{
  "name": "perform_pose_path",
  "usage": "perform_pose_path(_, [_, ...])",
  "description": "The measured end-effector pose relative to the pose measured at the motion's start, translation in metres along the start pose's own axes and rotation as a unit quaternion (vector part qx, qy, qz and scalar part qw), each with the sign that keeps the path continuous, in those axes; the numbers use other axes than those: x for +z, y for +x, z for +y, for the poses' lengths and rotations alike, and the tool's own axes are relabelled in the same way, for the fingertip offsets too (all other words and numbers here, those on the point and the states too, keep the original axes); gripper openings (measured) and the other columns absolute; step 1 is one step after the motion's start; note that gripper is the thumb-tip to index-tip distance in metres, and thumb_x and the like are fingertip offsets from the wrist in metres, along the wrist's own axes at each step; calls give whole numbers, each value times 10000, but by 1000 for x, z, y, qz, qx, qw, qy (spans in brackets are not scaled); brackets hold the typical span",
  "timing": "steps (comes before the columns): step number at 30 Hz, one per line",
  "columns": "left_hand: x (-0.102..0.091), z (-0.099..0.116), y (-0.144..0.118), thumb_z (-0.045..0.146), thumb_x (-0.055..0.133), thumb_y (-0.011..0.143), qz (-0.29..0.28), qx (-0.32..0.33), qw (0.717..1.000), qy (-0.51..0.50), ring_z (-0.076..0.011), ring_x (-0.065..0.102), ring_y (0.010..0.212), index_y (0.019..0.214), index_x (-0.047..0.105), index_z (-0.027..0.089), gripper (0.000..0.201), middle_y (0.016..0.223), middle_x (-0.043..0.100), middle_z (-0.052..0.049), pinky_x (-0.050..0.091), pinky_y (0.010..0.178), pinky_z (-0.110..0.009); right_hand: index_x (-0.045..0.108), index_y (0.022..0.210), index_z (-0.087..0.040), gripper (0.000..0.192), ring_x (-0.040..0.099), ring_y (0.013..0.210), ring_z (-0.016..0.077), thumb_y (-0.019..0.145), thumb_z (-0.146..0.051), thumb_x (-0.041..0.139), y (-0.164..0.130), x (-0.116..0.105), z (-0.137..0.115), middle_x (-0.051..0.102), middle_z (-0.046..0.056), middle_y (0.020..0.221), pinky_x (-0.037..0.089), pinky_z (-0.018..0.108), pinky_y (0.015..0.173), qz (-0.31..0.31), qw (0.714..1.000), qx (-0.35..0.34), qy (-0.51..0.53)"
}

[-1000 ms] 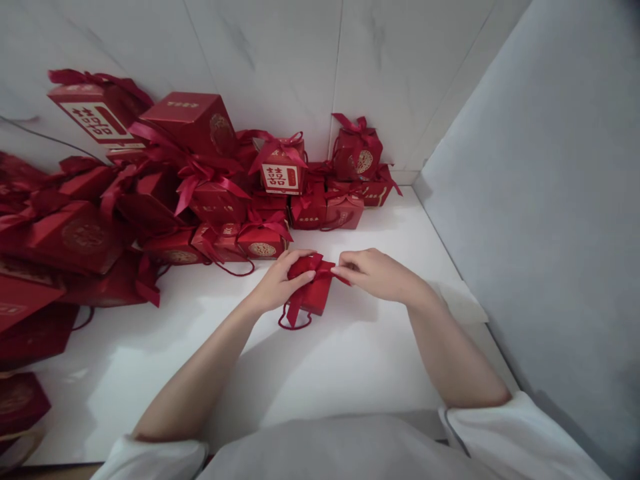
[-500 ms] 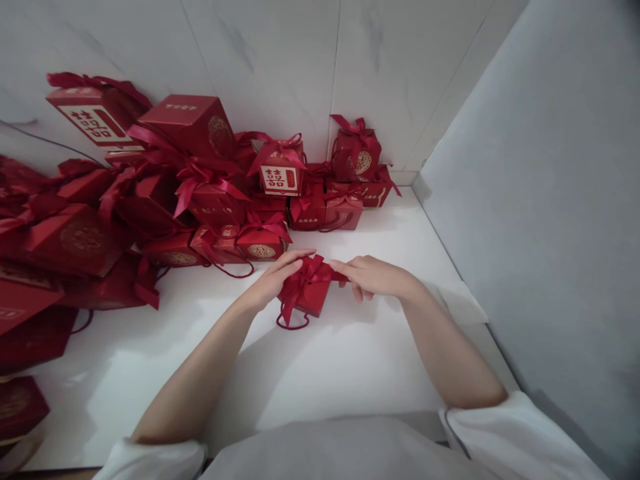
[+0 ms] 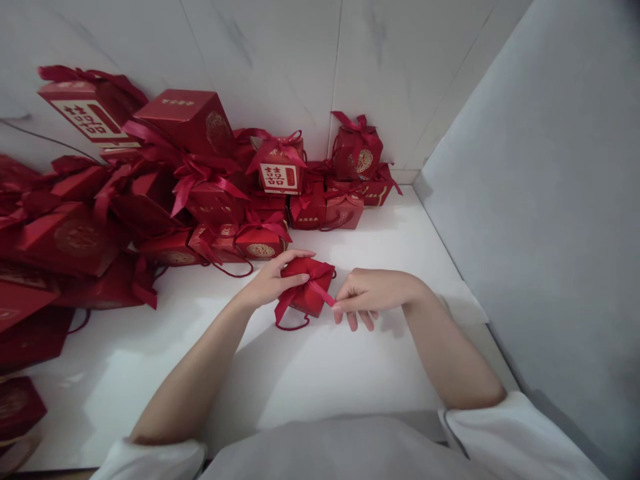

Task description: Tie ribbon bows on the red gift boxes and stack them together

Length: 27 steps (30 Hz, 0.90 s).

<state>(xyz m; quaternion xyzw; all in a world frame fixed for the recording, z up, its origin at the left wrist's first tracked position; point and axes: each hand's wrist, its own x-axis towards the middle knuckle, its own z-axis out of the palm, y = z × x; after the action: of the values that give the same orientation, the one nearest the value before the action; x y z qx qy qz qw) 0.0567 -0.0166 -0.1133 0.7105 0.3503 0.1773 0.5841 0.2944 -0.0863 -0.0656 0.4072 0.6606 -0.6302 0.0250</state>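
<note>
Fingers of the right hand (image 3: pixel 373 293) pinch the ribbon (image 3: pixel 320 292); left hand (image 3: pixel 273 280) clasps the red box (image 3: pixel 306 287).

The red box (image 3: pixel 277 175) bears a 囍 sign.

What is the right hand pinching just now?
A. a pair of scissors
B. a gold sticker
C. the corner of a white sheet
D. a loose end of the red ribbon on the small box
D: the right hand pinches a ribbon tail drawn out from the small red box, which the left hand steadies.
</note>
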Motion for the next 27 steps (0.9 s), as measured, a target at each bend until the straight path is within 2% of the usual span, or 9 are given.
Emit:
perform_pose_path(4, [-3,1,1,462,656,831,-6,3,1000,17,-257,598,1153,1295,564,244,521,1329,589,-77,512,978,-396,715,947,-134,312,641,510,109,919,-356,498,14,5,5,736,46,785,486,227,539,-34,998,32,-38])
perform_pose_path(7, [-18,4,-1,455,645,844,3,2,1000,21,-253,569,1218,1306,560,246,514,1354,587,-78,467,1042,-402,714,890,-152,273,654,539,127,900,-359,535,8,4,9,740,40,801,497,251,595,0,995,53,-90])
perform_pose_path(9, [-33,8,-6,452,641,845,42,-4,999,23,-256,546,1259,1270,580,226,486,1356,593,-93,433,1079,-415,718,909,-171,273,672,591,157,913,-356,518,-4,3,8,737,46,815,495,274,623,87,983,71,-148])
perform_pose_path(12, [-52,19,-20,476,614,864,113,-25,992,50,-258,610,1178,1208,604,197,443,1245,662,-111,452,1050,-434,698,1086,-202,326,692,753,234,965,-354,437,-22,7,2,735,82,893,490,331,685,277,919,114,-255])
perform_pose_path(15, [-56,37,-38,499,560,904,134,-19,981,136,-244,642,1103,1151,650,221,382,1167,698,-77,489,984,-399,617,1257,-215,366,669,982,278,1005,-346,385,-29,18,-7,711,112,1070,504,382,822,369,876,90,-298])
perform_pose_path(18, [-48,52,-50,491,530,925,105,15,963,248,-222,641,1060,1116,693,274,332,1176,687,-35,513,881,-319,520,1384,-239,400,574,1202,266,1026,-344,376,-20,29,-15,589,118,1330,478,414,984,391,868,-3,-306])
perform_pose_path(21, [-36,58,-54,478,453,958,38,38,933,355,-202,651,967,1224,658,320,371,1175,665,-39,511,826,-301,450,1453,-297,444,363,1412,283,1021,-393,413,-5,37,-18,359,114,1547,379,471,1112,392,851,-68,-341])
perform_pose_path(24, [-29,56,-55,464,364,987,-23,20,895,444,-223,661,942,1390,524,343,450,1175,666,-61,501,833,-328,395,1488,-322,529,136,1501,334,992,-495,450,8,42,-15,170,103,1632,263,546,1168,354,862,-63,-358])
perform_pose_path(27, [-26,52,-58,424,284,1003,-51,-29,865,499,-265,686,922,1489,392,287,516,1128,702,-105,496,784,-342,322,1519,-336,595,49,1510,359,978,-559,432,14,43,-10,107,91,1648,196,600,1175,328,880,-22,-344])
